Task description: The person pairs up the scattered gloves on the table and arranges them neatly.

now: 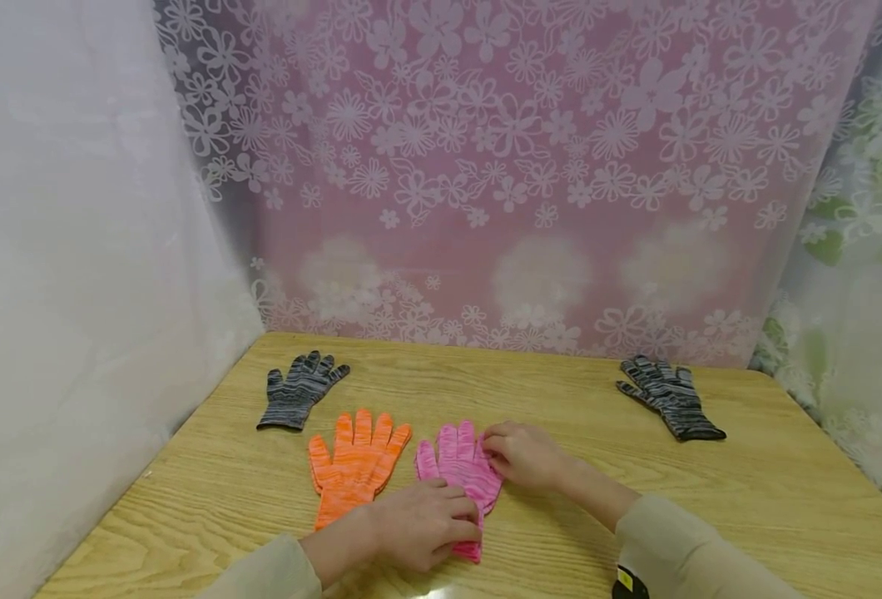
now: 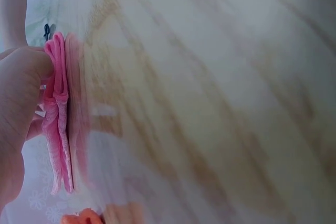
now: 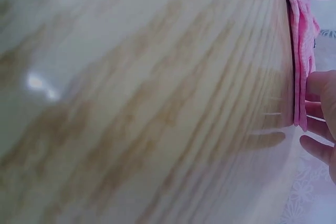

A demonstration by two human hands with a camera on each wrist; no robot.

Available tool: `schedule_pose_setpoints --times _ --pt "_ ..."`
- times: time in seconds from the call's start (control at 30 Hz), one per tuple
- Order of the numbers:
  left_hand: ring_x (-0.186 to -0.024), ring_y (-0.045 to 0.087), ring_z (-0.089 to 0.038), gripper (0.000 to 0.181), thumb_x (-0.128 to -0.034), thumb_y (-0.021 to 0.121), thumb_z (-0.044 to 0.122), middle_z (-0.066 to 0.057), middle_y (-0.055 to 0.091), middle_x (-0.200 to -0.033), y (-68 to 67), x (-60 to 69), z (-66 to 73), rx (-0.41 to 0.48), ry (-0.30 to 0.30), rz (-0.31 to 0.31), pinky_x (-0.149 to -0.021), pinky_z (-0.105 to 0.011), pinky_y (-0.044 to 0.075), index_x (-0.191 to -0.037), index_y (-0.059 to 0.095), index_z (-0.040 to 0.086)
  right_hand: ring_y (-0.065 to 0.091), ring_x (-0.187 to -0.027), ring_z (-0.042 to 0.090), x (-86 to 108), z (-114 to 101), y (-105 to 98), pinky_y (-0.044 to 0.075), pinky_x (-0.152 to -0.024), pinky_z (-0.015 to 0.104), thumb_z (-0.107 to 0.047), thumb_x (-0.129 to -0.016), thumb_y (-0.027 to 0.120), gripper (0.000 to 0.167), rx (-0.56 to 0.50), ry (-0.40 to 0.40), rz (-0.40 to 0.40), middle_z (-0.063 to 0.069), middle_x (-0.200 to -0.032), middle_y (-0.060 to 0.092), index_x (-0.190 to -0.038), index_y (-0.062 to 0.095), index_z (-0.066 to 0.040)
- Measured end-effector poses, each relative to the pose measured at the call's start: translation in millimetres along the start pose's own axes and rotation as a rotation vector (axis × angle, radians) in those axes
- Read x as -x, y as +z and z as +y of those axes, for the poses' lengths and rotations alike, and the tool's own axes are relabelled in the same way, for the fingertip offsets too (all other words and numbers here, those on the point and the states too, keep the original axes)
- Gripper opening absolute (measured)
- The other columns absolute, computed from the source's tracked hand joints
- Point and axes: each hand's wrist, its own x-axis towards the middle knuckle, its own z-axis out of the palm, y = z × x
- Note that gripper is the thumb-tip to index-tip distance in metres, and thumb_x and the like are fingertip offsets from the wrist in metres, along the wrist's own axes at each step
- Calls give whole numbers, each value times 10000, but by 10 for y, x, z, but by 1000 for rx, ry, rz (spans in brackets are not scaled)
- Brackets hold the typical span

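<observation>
A pair of pink knitted gloves, one stacked on the other, lies on the table with its fingers pointing away from me. My left hand is over the cuff end and grips it between thumb and fingers; the folded pink cuff shows beside the thumb in the left wrist view. At the right side of the glove fingers, my right hand pinches the edge. In the right wrist view its thumb and fingertips are at the pink fabric.
Orange gloves lie flat just left of the pink pair. A grey-black glove is at the back left, another grey-black glove at the back right. Behind the wooden table hangs a pink flowered curtain.
</observation>
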Motion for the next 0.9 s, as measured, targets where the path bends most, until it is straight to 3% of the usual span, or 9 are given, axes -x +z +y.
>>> schedule_pose_setpoints --times 0.3,0.6,0.77,0.9 --pt "-1018 477 -46 222 -898 556 250 104 536 -1095 -32 -3 -11 4 -2 -17 -845 -212 388 -1110 621 254 621 -821 194 -95 86 -36 501 -728 319 -52 -776 699 80 8 -60 174 50 -869 653 -855 691 -45" --pt "-1024 471 -44 233 -900 548 254 107 532 -1105 -25 7 4 -5 0 -15 -836 -205 374 -1122 619 257 613 -838 179 -291 -94 -62 488 -748 309 -106 -780 698 37 -81 73 73 -3 -845 660 -812 704 -90" --pt "-1019 473 -44 229 -895 550 252 106 534 -1100 -7 9 9 -17 1 -4 -825 -206 377 -1111 625 258 610 -781 168 -359 -145 41 483 -704 304 -87 -741 692 40 -10 91 79 -20 -781 649 -734 673 -121" --pt "-1020 474 -44 221 -902 540 255 104 534 -1100 0 10 6 -19 5 -3 -827 -206 378 -1106 626 257 608 -793 181 -378 -155 94 480 -711 334 -86 -758 683 38 29 116 52 -7 -795 655 -765 690 -123"
